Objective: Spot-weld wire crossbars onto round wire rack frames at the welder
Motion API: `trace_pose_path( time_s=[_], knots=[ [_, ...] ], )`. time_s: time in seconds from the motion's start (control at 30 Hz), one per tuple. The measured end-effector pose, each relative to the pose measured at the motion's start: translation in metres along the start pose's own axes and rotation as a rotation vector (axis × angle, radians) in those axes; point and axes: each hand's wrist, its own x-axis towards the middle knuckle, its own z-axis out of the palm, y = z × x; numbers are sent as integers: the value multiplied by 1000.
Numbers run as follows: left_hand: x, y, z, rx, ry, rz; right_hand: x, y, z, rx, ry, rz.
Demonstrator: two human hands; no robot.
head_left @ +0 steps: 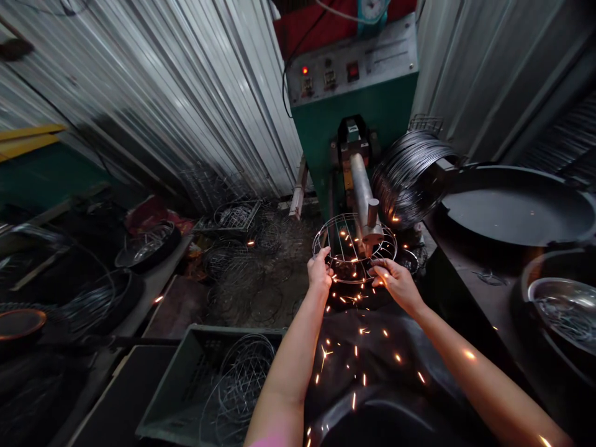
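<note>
A round wire rack [347, 239] with parallel wires lies under the metal arm [365, 192] of a green welding machine [354, 93]. My left hand [320, 271] grips the rack's near-left rim, fingers curled round the wire. On the near-right rim my right hand [393, 279] pinches the ring. Orange sparks [356, 310] fly from the rack down over my arms and the dark sheet [372, 372] below them.
A coil of dark wire [405, 177] hangs right of the machine, beside a big dark pan [516, 205]. A metal bowl of wire pieces [565, 307] sits at the right. A grey crate [195, 385] holding wire racks stands lower left; more racks [242, 261] litter the floor.
</note>
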Motion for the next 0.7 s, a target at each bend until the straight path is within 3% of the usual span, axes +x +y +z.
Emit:
trace_pose_path(
  time_s=[0.33, 0.43, 0.57, 0.7],
  knots=[
    [-2, 0, 4, -5, 22, -83, 6, -3, -2, -107, 31, -101],
    [-5, -2, 4, -7, 14, -70, 7, -4, -5, -51, 38, -69],
    [1, -1, -8, 35, -57, -110, -12, 1, -34, -30, 183, -21],
    [26, 22, -22, 182, -129, -212, -53, 36, -79, -206, 104, 133]
  ],
)
